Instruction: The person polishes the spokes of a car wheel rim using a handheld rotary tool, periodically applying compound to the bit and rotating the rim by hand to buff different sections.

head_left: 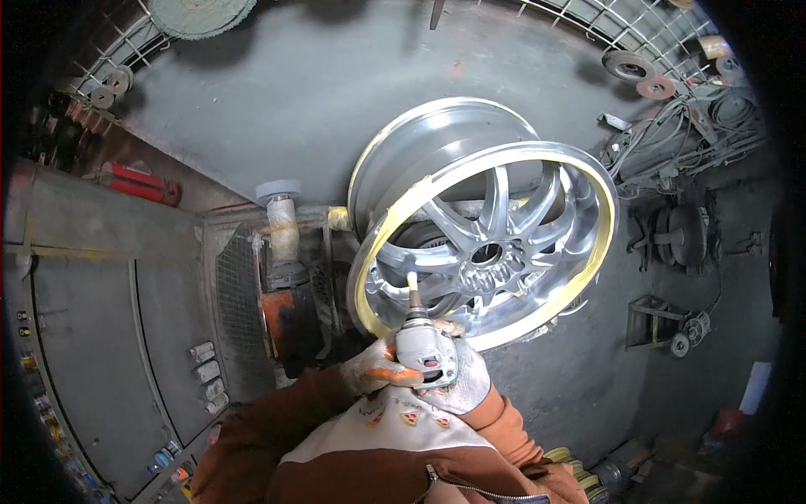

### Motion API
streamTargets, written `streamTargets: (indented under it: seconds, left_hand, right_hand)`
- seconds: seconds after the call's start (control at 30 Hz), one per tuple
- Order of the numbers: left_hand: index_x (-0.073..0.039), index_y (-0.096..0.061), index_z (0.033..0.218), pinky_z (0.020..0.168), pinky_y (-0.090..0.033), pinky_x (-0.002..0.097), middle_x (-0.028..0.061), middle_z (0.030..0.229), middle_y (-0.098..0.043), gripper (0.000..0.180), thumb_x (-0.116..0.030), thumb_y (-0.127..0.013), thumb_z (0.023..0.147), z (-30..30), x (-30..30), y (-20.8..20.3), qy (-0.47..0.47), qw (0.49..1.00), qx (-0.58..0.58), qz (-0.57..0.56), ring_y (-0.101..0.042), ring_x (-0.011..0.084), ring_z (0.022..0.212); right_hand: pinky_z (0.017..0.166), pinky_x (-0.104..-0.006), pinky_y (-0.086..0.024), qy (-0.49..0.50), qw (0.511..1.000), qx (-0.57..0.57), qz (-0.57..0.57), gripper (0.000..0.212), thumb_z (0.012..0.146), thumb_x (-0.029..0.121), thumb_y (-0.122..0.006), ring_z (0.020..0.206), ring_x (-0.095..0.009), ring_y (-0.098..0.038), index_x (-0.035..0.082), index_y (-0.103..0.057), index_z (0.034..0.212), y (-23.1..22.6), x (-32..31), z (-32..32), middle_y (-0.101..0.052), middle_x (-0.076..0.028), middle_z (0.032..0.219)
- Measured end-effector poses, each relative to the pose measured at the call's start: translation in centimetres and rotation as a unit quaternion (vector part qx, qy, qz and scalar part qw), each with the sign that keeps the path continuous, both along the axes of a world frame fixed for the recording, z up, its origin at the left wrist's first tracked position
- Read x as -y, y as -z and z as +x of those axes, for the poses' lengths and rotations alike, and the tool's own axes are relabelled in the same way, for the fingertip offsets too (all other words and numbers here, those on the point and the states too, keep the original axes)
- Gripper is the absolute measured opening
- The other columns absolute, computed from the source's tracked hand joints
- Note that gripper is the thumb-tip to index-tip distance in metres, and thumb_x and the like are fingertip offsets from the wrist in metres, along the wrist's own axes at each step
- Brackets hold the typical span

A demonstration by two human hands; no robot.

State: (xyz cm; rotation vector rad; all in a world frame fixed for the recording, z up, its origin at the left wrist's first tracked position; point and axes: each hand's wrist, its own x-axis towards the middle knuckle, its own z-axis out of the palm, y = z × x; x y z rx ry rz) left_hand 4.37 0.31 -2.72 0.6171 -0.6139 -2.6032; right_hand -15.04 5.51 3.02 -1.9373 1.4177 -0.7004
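Observation:
A silver multi-spoke alloy wheel rim (pixel 497 202) stands tilted before me, its outer lip partly covered by yellow tape (pixel 395 220). In white-and-orange work gloves, both hands close round a grey die grinder (pixel 428 346). My left hand (pixel 375 367) grips its left side, while my right hand (pixel 470 378) wraps the right side and rear. A pale, narrow tip (pixel 412 281) points away from me, at or very near a spoke on the rim's left. Whether it touches the metal cannot be seen.
Left of the rim stands an orange-and-dark machine (pixel 290 323) with a pale upright cylinder. A red cylinder (pixel 143 183) lies on the left ledge. Tangled cables (pixel 672 139) hang at right, near a bench grinder (pixel 690 332). Wire racks hold abrasive discs (pixel 628 65) above.

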Motion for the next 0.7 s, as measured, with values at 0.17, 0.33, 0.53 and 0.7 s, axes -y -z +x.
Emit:
streamTargets:
  seconds: [0.17, 0.33, 0.53, 0.7]
  left_hand:
    - [-0.002, -0.039, 0.147, 0.090, -0.059, 0.0334, 0.0099, 0.138, -0.054, 0.094, -0.028, -0.091, 0.073, 1.5, 1.7, -0.9, -0.013, 1.000, -0.002, -0.009, -0.060, 0.0202, 0.118]
    - [-0.003, -0.040, 0.147, 0.079, -0.061, 0.0293, 0.0103, 0.138, -0.053, 0.088, -0.026, -0.088, 0.076, 1.3, 2.4, -2.9, -0.067, 0.997, -0.003, -0.040, -0.060, 0.0196, 0.116]
    - [-0.005, -0.034, 0.150, 0.078, -0.059, 0.0298, 0.0088, 0.135, -0.054, 0.081, -0.023, -0.079, 0.085, -0.9, 2.3, -4.7, -0.002, 1.000, 0.020, -0.013, -0.059, 0.0187, 0.116]
    - [-0.004, -0.037, 0.148, 0.079, -0.058, 0.0297, 0.0088, 0.130, -0.056, 0.077, -0.024, -0.078, 0.085, -0.1, 3.7, -5.3, -0.008, 1.000, 0.010, -0.014, -0.059, 0.0178, 0.114]
  right_hand:
    - [0.099, -0.0461, -0.049, -0.022, 0.998, 0.024, 0.048, 0.065, 0.085, 0.049, -0.072, 0.111, -0.039, -0.062, 0.005, -0.060, 0.131, 0.4, 2.4, 1.3, -0.063, -0.020, 0.125]
    - [0.101, -0.0424, -0.048, -0.017, 0.999, 0.050, 0.011, 0.067, 0.080, 0.036, -0.078, 0.116, -0.037, -0.060, 0.002, -0.057, 0.133, 0.4, 2.6, 1.0, -0.060, -0.021, 0.127]
    - [0.101, -0.0428, -0.049, 0.022, 0.998, 0.018, 0.050, 0.073, 0.081, 0.043, -0.077, 0.114, -0.037, -0.062, 0.000, -0.055, 0.135, -1.8, 1.7, -0.1, -0.062, -0.021, 0.126]
    - [0.102, -0.0422, -0.049, -0.007, 0.999, 0.025, 0.046, 0.071, 0.082, 0.040, -0.077, 0.116, -0.038, -0.062, -0.001, -0.054, 0.136, -1.4, 3.5, 0.0, -0.062, -0.022, 0.128]
